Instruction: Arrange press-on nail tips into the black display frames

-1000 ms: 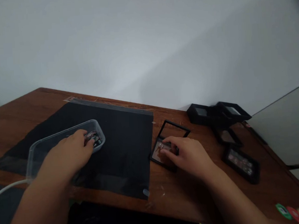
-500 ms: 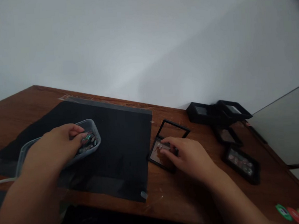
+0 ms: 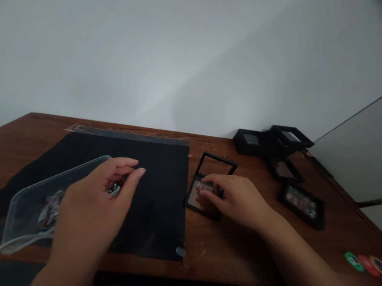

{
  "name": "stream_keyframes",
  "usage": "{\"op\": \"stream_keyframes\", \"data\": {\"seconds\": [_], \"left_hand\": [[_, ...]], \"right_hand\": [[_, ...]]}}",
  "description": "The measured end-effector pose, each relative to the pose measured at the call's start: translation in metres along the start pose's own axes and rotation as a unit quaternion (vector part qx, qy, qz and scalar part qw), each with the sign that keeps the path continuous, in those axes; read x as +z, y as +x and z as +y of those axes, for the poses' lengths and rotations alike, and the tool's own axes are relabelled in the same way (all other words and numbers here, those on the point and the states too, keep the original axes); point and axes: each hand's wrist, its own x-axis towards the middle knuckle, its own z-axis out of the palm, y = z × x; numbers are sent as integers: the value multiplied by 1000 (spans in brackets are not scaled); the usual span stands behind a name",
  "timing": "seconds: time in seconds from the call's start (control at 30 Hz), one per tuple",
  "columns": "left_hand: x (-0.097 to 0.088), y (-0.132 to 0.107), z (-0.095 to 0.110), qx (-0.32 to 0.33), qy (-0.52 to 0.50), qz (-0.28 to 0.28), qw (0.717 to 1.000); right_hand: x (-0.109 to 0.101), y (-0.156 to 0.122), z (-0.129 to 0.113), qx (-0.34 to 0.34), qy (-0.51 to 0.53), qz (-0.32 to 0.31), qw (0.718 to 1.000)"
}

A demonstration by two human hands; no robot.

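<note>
My left hand [image 3: 92, 199] hovers over the right end of a clear plastic container [image 3: 33, 204] that lies tilted on a black mat [image 3: 153, 172]. Its thumb and fingers pinch a small shiny piece, too small to name, and more small pieces lie inside the container. My right hand [image 3: 235, 197] rests on an open black display frame [image 3: 198, 195] on the wooden table [image 3: 219, 251], fingertips pressing on its clear film where small pieces lie. The frame's empty black lid [image 3: 216, 163] stands open behind it.
Several more black display frames [image 3: 270, 139] are stacked at the back right by the wall, and two lie flat [image 3: 302, 201] nearer me. Round coloured discs [image 3: 369, 264] sit at the table's right front edge. A white cable [image 3: 7, 247] crosses at lower left.
My left hand has lifted out of the container's end and moved right with a small piece pinched. The container has slid left and tilted. My right hand stays on the open frame.
</note>
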Motion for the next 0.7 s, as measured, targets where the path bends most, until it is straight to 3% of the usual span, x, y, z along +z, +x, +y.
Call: {"op": "stream_keyframes", "data": {"seconds": [0.07, 0.17, 0.37, 0.5, 0.7], "left_hand": [[11, -2, 6, 34, -48, -3, 998], [31, 2, 14, 20, -150, -39, 988], [71, 4, 25, -41, -337, -213, 916], [87, -5, 28, -38, -384, -302, 872], [93, -15, 31, -37, -391, -330, 859]], "right_hand": [[0, 0, 1, -14, 28, 25, 999], [0, -1, 4, -62, 80, 77, 992], [0, -2, 5, -128, 111, 53, 984], [1, -2, 6, -129, 122, 63, 982], [3, -1, 5, -168, 150, 47, 973]]}}
